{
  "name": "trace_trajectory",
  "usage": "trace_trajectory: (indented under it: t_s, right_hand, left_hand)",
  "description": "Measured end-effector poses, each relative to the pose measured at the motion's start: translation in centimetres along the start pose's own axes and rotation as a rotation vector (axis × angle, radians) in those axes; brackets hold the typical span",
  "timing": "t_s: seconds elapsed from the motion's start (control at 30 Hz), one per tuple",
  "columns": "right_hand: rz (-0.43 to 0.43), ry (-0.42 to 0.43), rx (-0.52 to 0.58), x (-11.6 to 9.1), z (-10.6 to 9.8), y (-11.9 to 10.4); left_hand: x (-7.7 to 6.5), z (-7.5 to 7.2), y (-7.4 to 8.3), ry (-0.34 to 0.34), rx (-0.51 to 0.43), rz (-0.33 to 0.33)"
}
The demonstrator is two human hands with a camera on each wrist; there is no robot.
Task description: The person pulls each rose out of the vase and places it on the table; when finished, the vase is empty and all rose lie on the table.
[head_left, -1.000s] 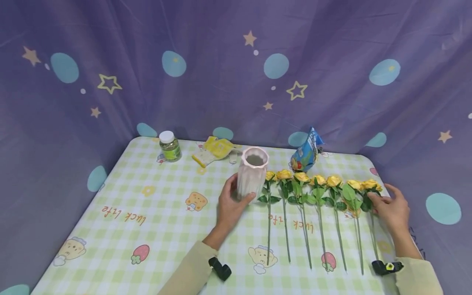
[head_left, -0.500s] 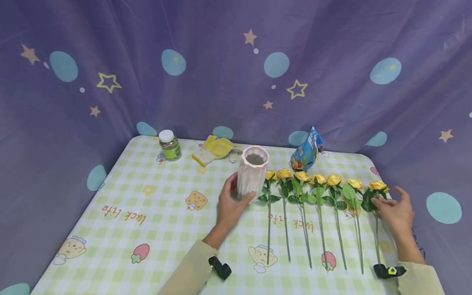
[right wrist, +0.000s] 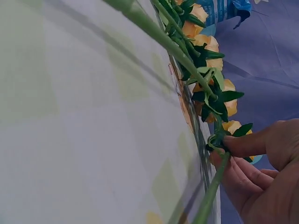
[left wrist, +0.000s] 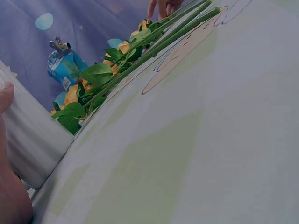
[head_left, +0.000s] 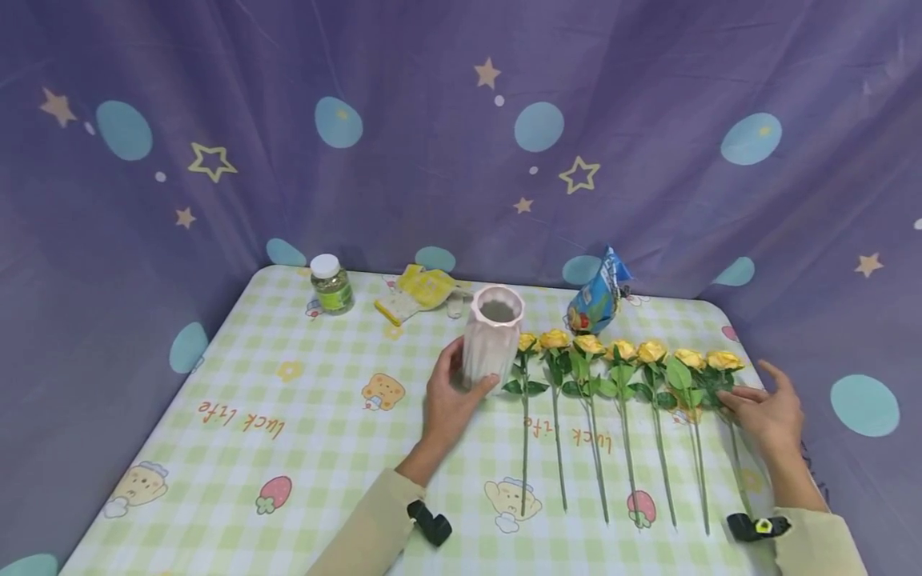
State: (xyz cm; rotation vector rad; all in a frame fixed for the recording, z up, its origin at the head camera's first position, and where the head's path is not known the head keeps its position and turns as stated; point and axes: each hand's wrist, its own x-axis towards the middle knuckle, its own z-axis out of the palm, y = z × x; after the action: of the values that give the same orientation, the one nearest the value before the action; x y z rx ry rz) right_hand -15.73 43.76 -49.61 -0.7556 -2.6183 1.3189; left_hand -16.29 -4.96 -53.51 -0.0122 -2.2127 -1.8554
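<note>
My left hand (head_left: 450,400) grips a pale pinkish-white ribbed vase (head_left: 490,352) that stands upright on the table, its thumb across the front. To the right of the vase, several yellow roses (head_left: 589,346) with long green stems lie side by side, blooms toward the back. At the right end of this row, my right hand (head_left: 767,416) pinches the last rose (head_left: 723,361) just below its bloom. The right wrist view shows thumb and fingertips on the upper part of that rose's green stem (right wrist: 212,189). In the left wrist view, the vase (left wrist: 35,135) leans across the left edge.
A clear jar (head_left: 332,288) with a white lid stands at the back left. Beside it lies a yellow and white packet (head_left: 421,294). A blue bag (head_left: 596,300) closed with a clip stands behind the roses. A checked cloth (head_left: 324,496) covers the table; purple curtains surround it.
My right hand has shifted the last rose's bloom to the right, then back left beside its neighbour, and its stem now slants more. The left hand and vase have stayed put.
</note>
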Motion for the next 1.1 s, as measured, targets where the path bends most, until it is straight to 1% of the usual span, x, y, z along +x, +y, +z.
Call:
trace_trajectory:
  t_s: [0.2, 0.4, 0.6, 0.8, 1.0, 1.1]
  right_hand:
    - [-0.055, -0.002, -0.113, 0.2, 0.3, 0.1]
    - [-0.083, -0.020, -0.100, 0.1, 0.2, 0.5]
    - [-0.063, -0.051, -0.065, -0.6, -0.2, 0.6]
    - [-0.051, -0.029, -0.171, -1.3, -0.7, -0.1]
    - [-0.082, 0.006, -0.249, -2.0, -0.5, -0.2]
    - [-0.087, 0.010, -0.273, -2.8, -0.4, -0.3]
  left_hand:
    - [-0.1, 0.1, -0.1, -0.005, -0.018, 0.006]
    - [-0.2, 0.0, 0.0, 0.000, -0.016, 0.012]
    - [-0.1, -0.1, 0.0, 0.000, -0.017, 0.014]
    - [0.0, -0.1, -0.2, -0.001, -0.028, 0.018]
    - [0.2, -0.2, -0.2, -0.014, -0.029, 0.031]
    - [0.2, -0.2, -0.1, -0.019, -0.025, 0.039]
